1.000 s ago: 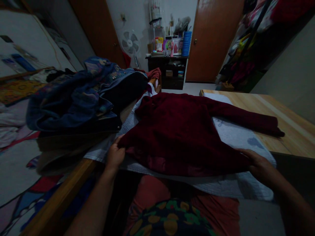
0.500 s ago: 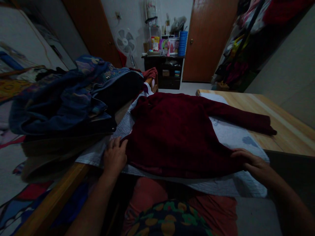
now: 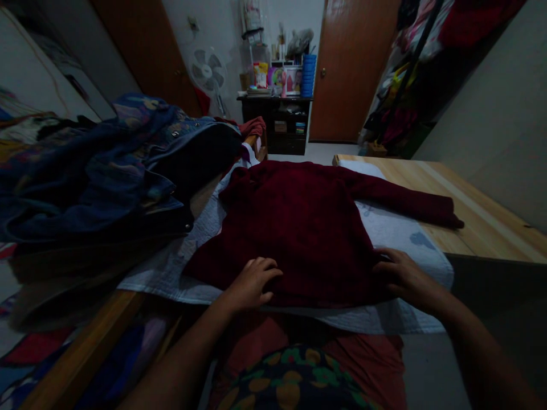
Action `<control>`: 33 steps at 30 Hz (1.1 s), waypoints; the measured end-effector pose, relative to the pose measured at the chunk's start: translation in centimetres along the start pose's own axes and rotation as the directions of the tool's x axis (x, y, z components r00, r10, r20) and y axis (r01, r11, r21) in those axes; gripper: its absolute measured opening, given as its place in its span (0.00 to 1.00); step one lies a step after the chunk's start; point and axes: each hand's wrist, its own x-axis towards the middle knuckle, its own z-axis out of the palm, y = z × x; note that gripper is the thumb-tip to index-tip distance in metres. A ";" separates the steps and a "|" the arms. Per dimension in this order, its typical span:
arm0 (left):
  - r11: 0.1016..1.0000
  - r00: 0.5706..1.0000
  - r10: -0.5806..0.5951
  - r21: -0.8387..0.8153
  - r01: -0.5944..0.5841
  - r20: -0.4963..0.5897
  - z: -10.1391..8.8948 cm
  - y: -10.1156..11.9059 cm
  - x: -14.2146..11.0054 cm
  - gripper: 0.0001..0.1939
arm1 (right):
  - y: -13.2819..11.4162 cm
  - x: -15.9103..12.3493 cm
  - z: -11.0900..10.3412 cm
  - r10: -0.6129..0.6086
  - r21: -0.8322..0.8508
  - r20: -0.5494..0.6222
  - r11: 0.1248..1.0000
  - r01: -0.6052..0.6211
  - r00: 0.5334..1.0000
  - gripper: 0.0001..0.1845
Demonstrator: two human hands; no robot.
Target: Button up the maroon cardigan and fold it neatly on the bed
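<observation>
A maroon long-sleeved top (image 3: 294, 228) lies spread out over a white cloth (image 3: 376, 213), one sleeve stretched to the right. The other sleeve looks bunched at the upper left. Over the lower part of the top is my left hand (image 3: 254, 282), its fingers apart and slightly bent, holding nothing; whether it touches the fabric I cannot tell. My right hand (image 3: 404, 279) is at the lower right corner of the top, fingers curled round the edge of the fabric. The thumb side is partly in shadow.
On the left is a heap of clothes with a blue denim jacket (image 3: 98, 165) on top. A wooden rail (image 3: 85, 347) runs below it. To the right stands a light wooden tabletop (image 3: 478, 199). Further back are a fan (image 3: 208, 69) and a dark cabinet (image 3: 273, 128).
My left hand has let go of the top's left edge and moved right, over the fabric. My right hand has shifted left with the right edge. The view has turned slightly.
</observation>
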 end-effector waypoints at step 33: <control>0.945 0.941 -0.150 -0.235 0.227 0.303 -2.1 -0.3 0.7 0.10 | 0.4 0.2 1.2 0.417 0.367 -0.119 0.862 -0.350 0.901 0.18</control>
